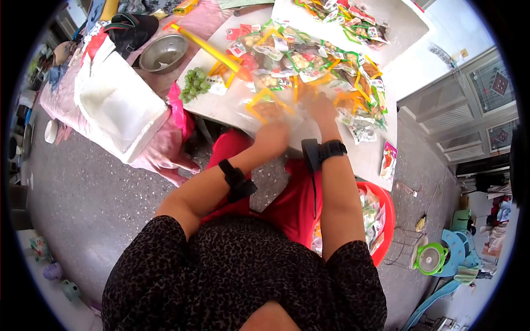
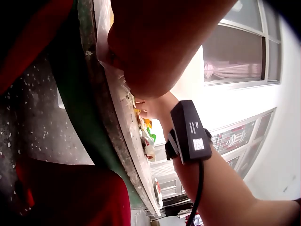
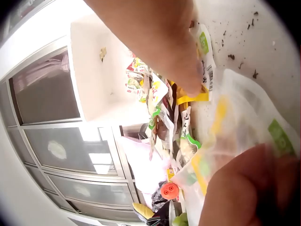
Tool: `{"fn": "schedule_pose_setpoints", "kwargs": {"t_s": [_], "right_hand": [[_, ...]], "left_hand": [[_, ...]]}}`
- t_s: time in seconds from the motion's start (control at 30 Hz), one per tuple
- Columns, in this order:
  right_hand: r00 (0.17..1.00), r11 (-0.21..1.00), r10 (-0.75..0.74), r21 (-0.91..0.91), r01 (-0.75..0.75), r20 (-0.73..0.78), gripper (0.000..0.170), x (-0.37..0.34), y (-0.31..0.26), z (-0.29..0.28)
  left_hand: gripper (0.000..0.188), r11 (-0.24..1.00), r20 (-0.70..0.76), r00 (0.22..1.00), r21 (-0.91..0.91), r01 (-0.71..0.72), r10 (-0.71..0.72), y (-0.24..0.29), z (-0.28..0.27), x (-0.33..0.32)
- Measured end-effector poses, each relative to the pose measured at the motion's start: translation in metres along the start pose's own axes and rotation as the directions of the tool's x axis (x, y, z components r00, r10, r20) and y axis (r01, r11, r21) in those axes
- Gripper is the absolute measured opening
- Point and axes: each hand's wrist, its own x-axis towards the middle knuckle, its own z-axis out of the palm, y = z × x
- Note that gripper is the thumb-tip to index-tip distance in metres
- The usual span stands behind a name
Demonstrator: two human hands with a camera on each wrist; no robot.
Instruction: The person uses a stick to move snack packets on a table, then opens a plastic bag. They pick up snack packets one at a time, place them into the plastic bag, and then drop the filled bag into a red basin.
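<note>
My left hand (image 1: 272,139) is at the near edge of the white table. In the right wrist view, its thumb and curled fingers pinch a clear plastic bag (image 3: 240,120) with a yellow stripe and green label. Farther right, my right hand (image 1: 323,110) reaches into a pile of food packets (image 1: 303,58), blurred in the head view. One of its digits meets a yellow-edged packet (image 3: 200,97) in the right wrist view; its other fingers are hidden, so I cannot tell whether it grips the packet.
Green grapes (image 1: 194,85) and a long yellow-orange stick (image 1: 212,51) lie left of the pile. A white foam box (image 1: 118,105) and a metal bowl (image 1: 164,53) stand farther left. A red tub (image 1: 390,220) of packets is below the table's right side.
</note>
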Motion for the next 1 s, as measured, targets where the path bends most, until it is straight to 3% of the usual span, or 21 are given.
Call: {"fn": "schedule_pose_setpoints", "kwargs": {"t_s": [0.07,0.2,0.47,0.57,0.67,0.77,0.8,0.87,1.0], "right_hand": [[0.999,0.997,-0.043,-0.057,0.043,0.004,0.060,0.011,-0.005,0.017],[0.994,0.985,-0.104,-0.137,0.109,0.043,0.069,0.016,-0.009,0.037],[0.979,0.980,-0.163,-0.098,0.175,0.121,0.048,-0.016,-0.006,-0.007],[0.978,0.935,-0.204,-0.288,0.205,0.036,0.037,-0.037,-0.003,-0.023],[0.940,0.891,-0.331,-0.356,0.282,-0.083,0.027,-0.045,0.022,-0.022],[0.968,0.955,-0.243,-0.189,0.229,-0.055,0.020,-0.053,0.033,-0.031],[0.949,0.960,-0.281,-0.046,0.277,-0.140,0.017,-0.059,0.037,-0.034],[0.896,0.894,-0.310,0.224,0.389,-0.319,0.015,-0.072,0.046,-0.040],[0.907,0.777,-0.221,0.498,0.385,-0.358,0.011,-0.086,0.071,-0.040]], "left_hand": [[0.013,0.998,-0.017,0.998,0.005,-0.057,0.057,-0.001,-0.001,-0.002],[0.013,0.999,-0.007,0.999,0.009,-0.034,0.034,-0.001,-0.001,-0.003],[0.011,0.997,-0.039,0.997,0.035,-0.071,0.072,0.000,-0.004,-0.005],[0.014,0.999,0.006,0.999,0.001,-0.051,0.051,-0.002,-0.001,-0.003],[0.015,0.999,0.024,0.999,-0.005,-0.040,0.040,0.000,-0.003,-0.004],[0.015,0.998,0.000,0.998,-0.013,-0.067,0.067,-0.004,0.002,-0.003],[0.015,0.998,-0.003,0.998,-0.024,-0.059,0.059,-0.004,0.001,-0.003],[0.015,0.998,-0.009,0.999,-0.046,-0.042,0.041,-0.004,0.001,-0.002],[0.014,0.997,-0.008,1.000,-0.078,-0.018,0.018,-0.007,0.004,-0.001]]}}
